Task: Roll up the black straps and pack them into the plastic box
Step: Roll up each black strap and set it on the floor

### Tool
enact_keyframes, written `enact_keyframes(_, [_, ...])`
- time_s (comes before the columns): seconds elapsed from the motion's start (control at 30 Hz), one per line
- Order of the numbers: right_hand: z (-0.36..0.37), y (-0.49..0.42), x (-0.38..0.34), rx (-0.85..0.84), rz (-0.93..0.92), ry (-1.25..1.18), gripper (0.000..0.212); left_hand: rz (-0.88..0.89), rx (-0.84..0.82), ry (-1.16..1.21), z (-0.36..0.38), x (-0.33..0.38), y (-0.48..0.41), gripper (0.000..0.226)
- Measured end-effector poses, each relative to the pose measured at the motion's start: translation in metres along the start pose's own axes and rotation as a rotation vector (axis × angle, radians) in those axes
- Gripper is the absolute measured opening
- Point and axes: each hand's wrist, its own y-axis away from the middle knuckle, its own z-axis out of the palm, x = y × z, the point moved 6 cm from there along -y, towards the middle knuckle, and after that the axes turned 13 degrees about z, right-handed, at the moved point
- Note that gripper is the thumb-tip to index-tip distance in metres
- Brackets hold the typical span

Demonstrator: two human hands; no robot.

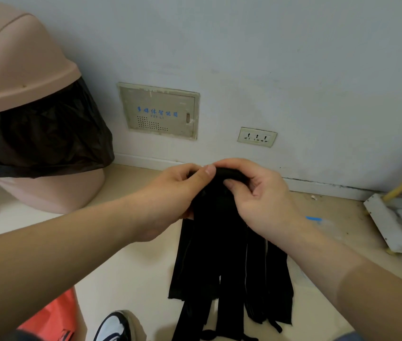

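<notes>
A bundle of several black straps [229,274] hangs in front of me, its loose ends trailing toward the beige floor. My left hand [170,193] grips the top of the bundle from the left, thumb pressed on the folded upper edge. My right hand [256,193] pinches the same folded top from the right, fingers curled over it and thumb underneath. Both hands touch each other at the fold. The plastic box is not in view.
A pink swing-lid bin [23,119] with a black liner stands at the left against the wall. A wall panel [159,110] and socket [256,137] are behind. A white frame with yellow bars [396,217] lies at right. A shoe [116,326] and red bag [55,316] are below.
</notes>
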Motion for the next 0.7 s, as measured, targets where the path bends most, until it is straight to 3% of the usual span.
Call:
enact_keyframes(0.1, [0.003, -0.001, 0.008, -0.072, 0.166, -0.264, 0.035, 0.082, 0.083, -0.006, -0.005, 0.007, -0.004, 0.017])
enact_keyframes(0.2, [0.011, 0.004, 0.013, -0.326, 0.429, -0.536, 0.026, 0.191, 0.058, -0.118, -0.008, 0.015, -0.003, 0.011])
enact_keyframes(0.27, [0.012, 0.005, 0.017, -0.384, 0.464, -0.57, 0.04, 0.28, 0.024, -0.247, -0.007, 0.021, 0.0, 0.013])
enact_keyframes(0.37, [0.013, 0.003, 0.019, -0.32, 0.443, -0.667, 0.035, 0.35, 0.028, -0.345, -0.007, 0.026, 0.003, 0.018])
enact_keyframes(0.47, [0.008, 0.002, 0.016, -0.207, 0.394, -0.687, 0.018, 0.188, -0.007, -0.173, -0.007, 0.015, 0.001, 0.02])
enact_keyframes(0.63, [0.002, 0.003, 0.006, -0.073, 0.204, -0.438, 0.042, -0.087, -0.095, 0.065, 0.006, -0.012, -0.003, 0.06])
enact_keyframes(0.7, [0.003, 0.003, 0.003, -0.06, 0.128, -0.321, 0.046, -0.105, -0.115, 0.072, 0.007, -0.013, -0.003, 0.059])
